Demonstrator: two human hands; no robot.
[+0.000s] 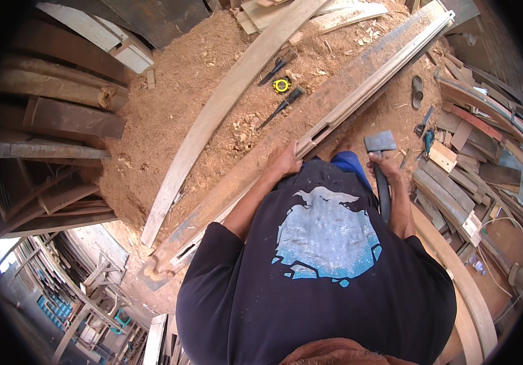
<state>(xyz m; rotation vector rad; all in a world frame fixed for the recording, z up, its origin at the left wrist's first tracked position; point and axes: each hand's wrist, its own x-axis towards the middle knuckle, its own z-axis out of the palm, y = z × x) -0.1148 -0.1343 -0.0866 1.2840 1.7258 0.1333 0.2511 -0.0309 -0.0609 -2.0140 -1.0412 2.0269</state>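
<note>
My left hand (284,160) grips the edge of a long slotted wooden rail (346,112), just beside a dark narrow mortise cut in it. The rail lies along a wide, worn wooden beam (328,91) that runs diagonally in front of me. In my right hand (389,167), fingers are wrapped round the dark handle of a mallet (381,141), close below its grey blocky head. Beyond the beam, a chisel (281,107) with a dark handle, a yellow tape measure (281,85) and another dark-handled tool (278,67) lie on the shavings.
A long curved plank (225,103) lies across the shavings to the left. Timber boards (73,118) are stacked at the far left. On the right are a heap of offcuts (468,146), a teal-handled tool (428,143) and a slipper (417,91). Another curved board (468,298) is by my right side.
</note>
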